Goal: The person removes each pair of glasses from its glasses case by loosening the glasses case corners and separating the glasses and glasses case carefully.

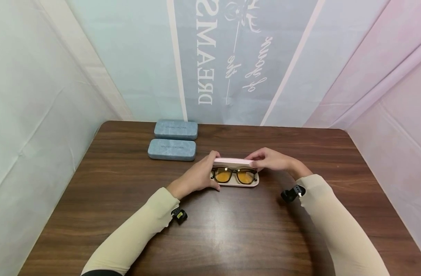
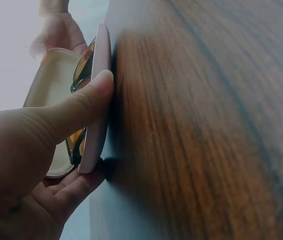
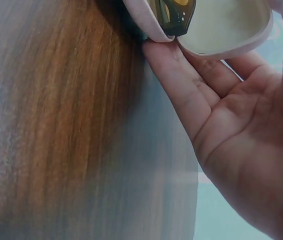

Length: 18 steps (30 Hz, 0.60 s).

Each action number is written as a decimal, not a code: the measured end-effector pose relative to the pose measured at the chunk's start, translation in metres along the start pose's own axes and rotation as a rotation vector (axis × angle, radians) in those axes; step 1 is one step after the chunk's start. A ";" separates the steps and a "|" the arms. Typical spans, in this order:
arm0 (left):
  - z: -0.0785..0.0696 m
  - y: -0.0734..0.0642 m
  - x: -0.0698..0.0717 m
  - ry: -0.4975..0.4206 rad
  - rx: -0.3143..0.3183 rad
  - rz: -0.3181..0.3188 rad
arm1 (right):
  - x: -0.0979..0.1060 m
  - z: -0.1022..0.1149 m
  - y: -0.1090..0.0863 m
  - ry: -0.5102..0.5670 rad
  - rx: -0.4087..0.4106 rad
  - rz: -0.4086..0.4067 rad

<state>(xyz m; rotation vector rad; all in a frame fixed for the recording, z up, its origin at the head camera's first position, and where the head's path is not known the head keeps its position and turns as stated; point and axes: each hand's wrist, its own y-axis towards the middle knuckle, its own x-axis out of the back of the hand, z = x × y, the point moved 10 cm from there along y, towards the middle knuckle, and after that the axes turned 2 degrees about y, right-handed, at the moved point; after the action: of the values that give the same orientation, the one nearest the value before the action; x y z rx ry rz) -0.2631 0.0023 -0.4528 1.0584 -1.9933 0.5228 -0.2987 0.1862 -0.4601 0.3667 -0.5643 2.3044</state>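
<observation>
A pale pink glasses case (image 1: pixel 238 185) stands open on the table, its lid raised at the back. Inside lies a pair of glasses (image 1: pixel 223 175) with a dark frame and yellow lenses. My left hand (image 1: pixel 198 174) grips the case's left end; in the left wrist view its thumb (image 2: pixel 84 100) presses the front wall while the fingers reach round the end. At the opposite end, my right hand (image 1: pixel 276 159) holds the lid's right corner, thumb at the front and fingers behind. The right wrist view shows fingers (image 3: pixel 176 75) beneath the case's end, by the hinge.
Two blue glasses cases, one farther back (image 1: pixel 176 129) and one nearer (image 1: pixel 172 150), lie closed at the back left of the brown wooden table (image 1: pixel 210 237). A printed cloth (image 1: pixel 227 111) hangs right behind the table's far edge, with pale cloth on both sides.
</observation>
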 end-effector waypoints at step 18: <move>0.002 0.002 -0.002 -0.035 -0.001 0.005 | 0.000 -0.008 -0.002 0.007 -0.025 -0.083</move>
<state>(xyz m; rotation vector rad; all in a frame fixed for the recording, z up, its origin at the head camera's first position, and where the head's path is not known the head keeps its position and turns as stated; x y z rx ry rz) -0.2655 0.0029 -0.4556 1.0684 -2.0272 0.5091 -0.2985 0.1917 -0.4666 0.3632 -0.5629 2.2162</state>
